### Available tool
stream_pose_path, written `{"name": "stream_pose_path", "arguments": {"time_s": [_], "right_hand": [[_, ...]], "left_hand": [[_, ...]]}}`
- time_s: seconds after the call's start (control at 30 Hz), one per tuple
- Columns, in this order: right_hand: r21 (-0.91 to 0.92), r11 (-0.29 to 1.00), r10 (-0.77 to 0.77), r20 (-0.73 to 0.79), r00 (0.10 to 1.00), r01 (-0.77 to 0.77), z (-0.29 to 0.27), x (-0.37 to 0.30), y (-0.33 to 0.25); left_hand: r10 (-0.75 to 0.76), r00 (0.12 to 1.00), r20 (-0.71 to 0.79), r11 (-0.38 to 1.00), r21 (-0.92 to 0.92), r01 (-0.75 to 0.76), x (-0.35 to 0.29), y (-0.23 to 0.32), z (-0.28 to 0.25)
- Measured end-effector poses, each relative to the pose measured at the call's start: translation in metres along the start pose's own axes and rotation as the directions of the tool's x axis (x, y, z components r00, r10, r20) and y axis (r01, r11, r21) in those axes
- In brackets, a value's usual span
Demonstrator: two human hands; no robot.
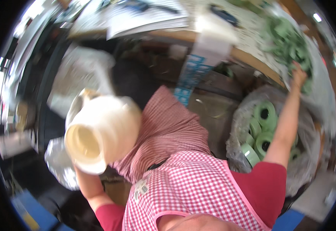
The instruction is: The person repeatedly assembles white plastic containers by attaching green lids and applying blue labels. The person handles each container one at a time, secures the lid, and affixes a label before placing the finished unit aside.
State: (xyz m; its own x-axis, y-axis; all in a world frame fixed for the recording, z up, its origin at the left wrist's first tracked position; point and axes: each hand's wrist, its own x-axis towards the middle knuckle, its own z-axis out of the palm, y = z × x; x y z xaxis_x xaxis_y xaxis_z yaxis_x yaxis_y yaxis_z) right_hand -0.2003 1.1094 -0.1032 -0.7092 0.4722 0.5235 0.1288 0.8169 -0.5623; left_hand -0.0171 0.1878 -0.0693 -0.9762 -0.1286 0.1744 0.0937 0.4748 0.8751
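Note:
A large cream-white jug-like vessel (108,127), smeared by motion, is tilted at my left with its round mouth facing the lower left. My left forearm (89,188) runs up behind it, and the vessel mostly hides my left hand, which appears to hold it. On the far right, my right arm is stretched out over a bag. My right hand (299,77) is closed at the near edge of a heap of pale green strips (287,42), its fingers partly among them. Clear plastic (325,96) lies beside the heap.
Below my right arm, a clear bag (237,119) holds several green rolls (266,115) with dark cores. Papers (148,19) and a dark tool (224,15) lie on the table. A blue-printed strip (189,79) hangs over its edge. Plastic wrapping (81,73) stands at left.

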Motion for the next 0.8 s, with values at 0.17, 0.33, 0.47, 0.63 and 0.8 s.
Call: {"name": "stream_pose_path", "arguments": {"time_s": [0.17, 0.33, 0.47, 0.63, 0.8], "right_hand": [[-0.594, 0.771, -0.325, -0.054, 0.944, 0.231, -0.063, 0.02, -0.063], [-0.279, 0.813, -0.498, 0.12, 0.859, 0.51, -0.063, -0.08, -0.299], [0.793, 0.541, -0.725, 0.27, 0.634, 0.281, 0.007, -0.177, -0.469], [0.976, 0.091, -0.995, 0.084, -0.045, -0.197, 0.121, -0.223, -0.587], [0.276, 0.16, -0.639, 0.761, 0.114, -0.948, 0.143, -0.315, -0.622]], "left_hand": [[-0.418, 0.899, -0.131, 0.888, -0.268, 0.374, 0.002, -0.014, 0.001], [-0.095, 0.953, -0.287, 0.95, -0.312, 0.001, -0.003, 0.001, -0.008], [-0.032, 0.995, -0.093, 0.745, -0.666, -0.038, 0.013, 0.026, -0.015], [-0.071, 0.991, 0.112, 0.41, -0.903, 0.131, -0.002, 0.037, -0.031], [-0.277, 0.884, -0.376, 0.823, -0.568, 0.016, -0.036, 0.044, -0.013]]}}
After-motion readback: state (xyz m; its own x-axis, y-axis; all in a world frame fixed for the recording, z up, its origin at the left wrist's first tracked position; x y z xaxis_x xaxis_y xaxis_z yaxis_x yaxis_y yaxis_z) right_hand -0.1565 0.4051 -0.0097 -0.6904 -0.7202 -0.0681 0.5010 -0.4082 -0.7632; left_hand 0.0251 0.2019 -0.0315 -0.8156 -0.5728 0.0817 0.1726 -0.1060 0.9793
